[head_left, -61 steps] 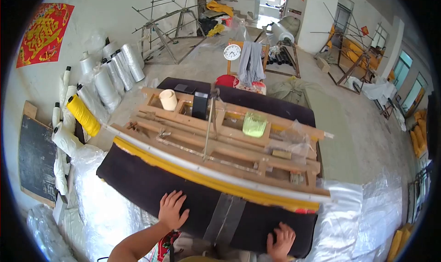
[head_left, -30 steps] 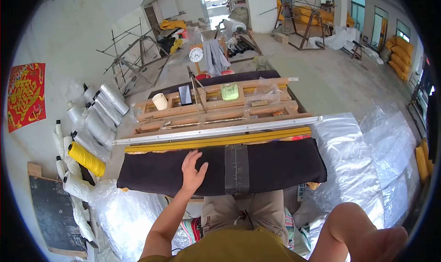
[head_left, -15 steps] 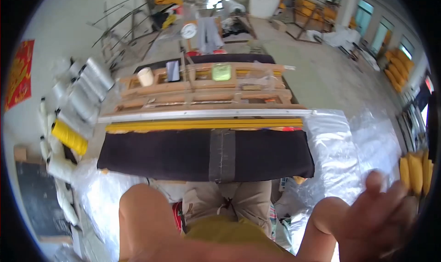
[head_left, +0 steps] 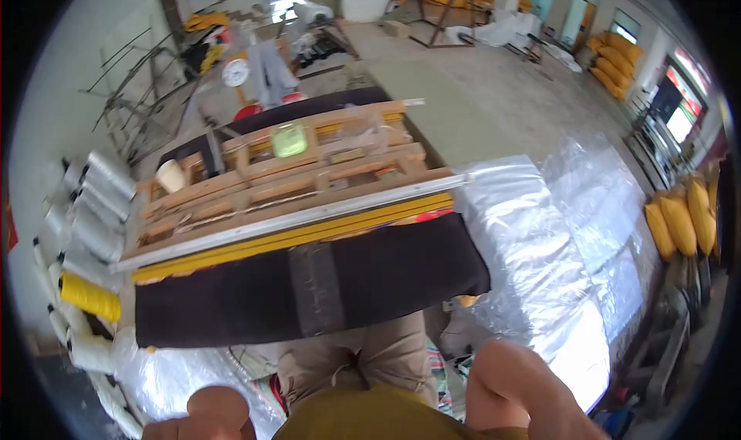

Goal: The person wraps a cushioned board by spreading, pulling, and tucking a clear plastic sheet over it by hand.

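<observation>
Both my hands are out of the picture. At the lower left edge my bent left arm (head_left: 220, 409) shows only in part, and at the lower right my right arm (head_left: 513, 378) is bent, its forearm running out of the frame. Neither arm touches the work surface. In front of me lies a long black padded cloth cover (head_left: 394, 266), with a strip of grey tape (head_left: 317, 289) across its middle. Behind it run a yellow bar (head_left: 370, 222) and a silvery metal rail (head_left: 293, 222).
A wooden frame (head_left: 309, 189) holds a pale cup (head_left: 170, 176) and a green container (head_left: 289, 140). Thread spools stand left, one yellow (head_left: 90, 296). Clear plastic sheeting (head_left: 532, 247) lies right, near yellow sacks (head_left: 698, 216). A dial scale (head_left: 236, 72) stands behind.
My right hand, blurred at the right before, has left the view. The left forearm no longer crosses the bottom edge. My view has turned right, and the bench now appears tilted and farther left.
</observation>
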The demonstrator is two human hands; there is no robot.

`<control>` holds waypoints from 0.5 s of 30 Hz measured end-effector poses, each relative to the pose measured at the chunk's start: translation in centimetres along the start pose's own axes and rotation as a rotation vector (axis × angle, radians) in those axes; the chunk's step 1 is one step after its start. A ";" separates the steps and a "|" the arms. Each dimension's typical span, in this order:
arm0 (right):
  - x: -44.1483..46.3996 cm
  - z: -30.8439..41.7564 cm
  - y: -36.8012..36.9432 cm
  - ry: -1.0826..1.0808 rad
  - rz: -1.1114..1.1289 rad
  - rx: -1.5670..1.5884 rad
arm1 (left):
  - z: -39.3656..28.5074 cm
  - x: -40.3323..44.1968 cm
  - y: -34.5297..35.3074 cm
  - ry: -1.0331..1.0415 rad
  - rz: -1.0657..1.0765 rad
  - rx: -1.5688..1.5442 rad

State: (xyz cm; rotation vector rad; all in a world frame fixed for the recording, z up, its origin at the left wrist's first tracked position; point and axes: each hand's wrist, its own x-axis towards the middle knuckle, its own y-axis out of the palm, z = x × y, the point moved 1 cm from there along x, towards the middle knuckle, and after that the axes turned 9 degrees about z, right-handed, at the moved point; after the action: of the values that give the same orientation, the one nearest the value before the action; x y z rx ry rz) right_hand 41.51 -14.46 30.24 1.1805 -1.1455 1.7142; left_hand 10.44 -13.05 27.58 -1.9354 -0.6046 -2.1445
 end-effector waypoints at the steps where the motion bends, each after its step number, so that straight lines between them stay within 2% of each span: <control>1: -1.5 -0.4 -1.1 0.107 0.018 0.001 | 0.5 -1.8 -1.8 -0.057 -0.043 0.167; 2: -3.5 -1.2 -2.4 0.233 0.025 -0.011 | 1.4 -4.4 -4.0 -0.218 -0.146 0.514; 3: -6.4 -2.6 -4.1 0.425 -0.007 -0.074 | 2.3 -7.3 -6.5 -0.553 -0.252 0.993; 4: -10.1 -4.0 -5.7 0.683 -0.079 -0.160 | 2.7 -10.2 -8.3 -0.938 -0.253 1.256; 5: -14.9 -5.8 -7.8 0.937 -0.176 -0.258 | 2.6 -11.9 -10.1 -1.213 0.226 1.517; 6: -21.4 -8.0 -10.3 1.178 -0.328 -0.377 | 1.7 -16.0 -12.3 -1.367 0.415 1.594; 7: -29.4 -10.0 -12.9 1.328 -0.437 -0.556 | 0.7 -19.7 -13.6 -1.513 0.518 1.636; 9: -45.3 -10.2 -15.2 1.873 -0.027 -1.683 | 0.1 -24.4 -13.9 -1.658 0.669 1.822; 11: -49.1 -6.8 -13.8 1.642 0.565 -2.042 | -0.7 -26.0 -13.9 -1.660 0.767 1.845; 14: -51.6 -2.2 -17.1 2.004 0.233 -1.323 | 0.0 -26.4 -14.3 -1.691 0.787 1.874; 15: -54.2 0.9 -18.7 1.858 0.326 -1.547 | 0.1 -26.3 -14.4 -1.713 0.776 1.880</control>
State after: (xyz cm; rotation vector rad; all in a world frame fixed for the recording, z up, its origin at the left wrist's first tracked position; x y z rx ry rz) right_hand 74.83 -14.11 -16.38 -1.3666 -0.7823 0.7766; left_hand 8.13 -3.49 -0.73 -1.4240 -0.9943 0.9532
